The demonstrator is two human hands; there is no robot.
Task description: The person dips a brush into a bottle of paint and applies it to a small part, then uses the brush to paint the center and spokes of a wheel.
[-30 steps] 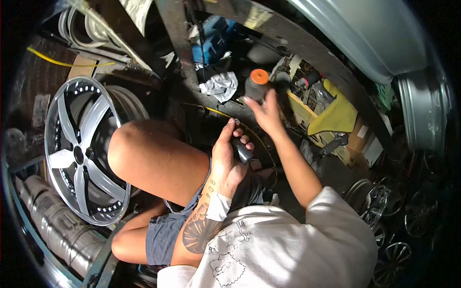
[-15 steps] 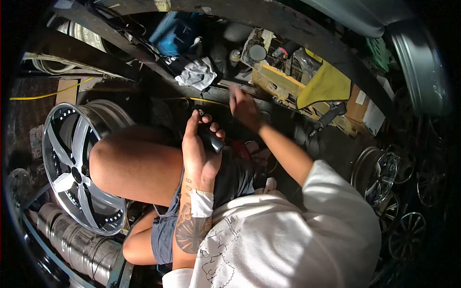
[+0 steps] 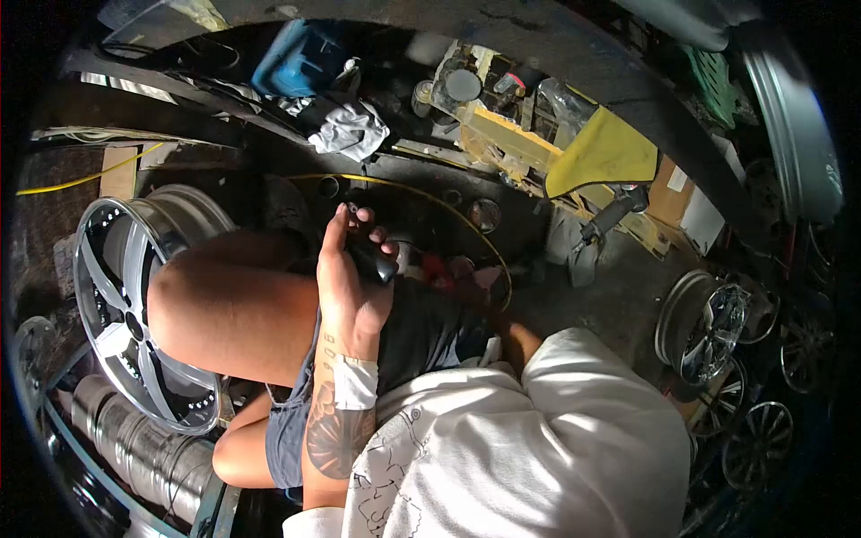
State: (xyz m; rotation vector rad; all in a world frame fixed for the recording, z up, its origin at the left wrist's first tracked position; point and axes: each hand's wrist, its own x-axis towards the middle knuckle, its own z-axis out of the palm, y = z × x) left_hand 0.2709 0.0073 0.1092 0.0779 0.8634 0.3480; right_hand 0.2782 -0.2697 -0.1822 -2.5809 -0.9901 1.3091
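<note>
My left hand (image 3: 354, 278) is palm up near my lap, with its fingers curled round a small black object (image 3: 375, 262) that I cannot make out clearly. A white wrap (image 3: 356, 384) covers the wrist. Only a bit of my right forearm (image 3: 522, 345) shows beside the white shirt; the hand itself is hidden. To the left of my bent knee, a silver and black wheel rim (image 3: 134, 318) stands upright, with a white patch on one spoke.
A yellow cloth (image 3: 605, 154) hangs over a cluttered yellow crate (image 3: 516, 130), near a dark power tool (image 3: 614, 215). A grey cloth (image 3: 350, 130) and blue container (image 3: 300, 58) lie ahead. More rims (image 3: 695, 327) stand at the right. A yellow hose (image 3: 462, 220) crosses the floor.
My right hand has dropped from above the floor area ahead to out of sight by my lap. My left hand keeps its grip and appears slightly further left as the view has shifted.
</note>
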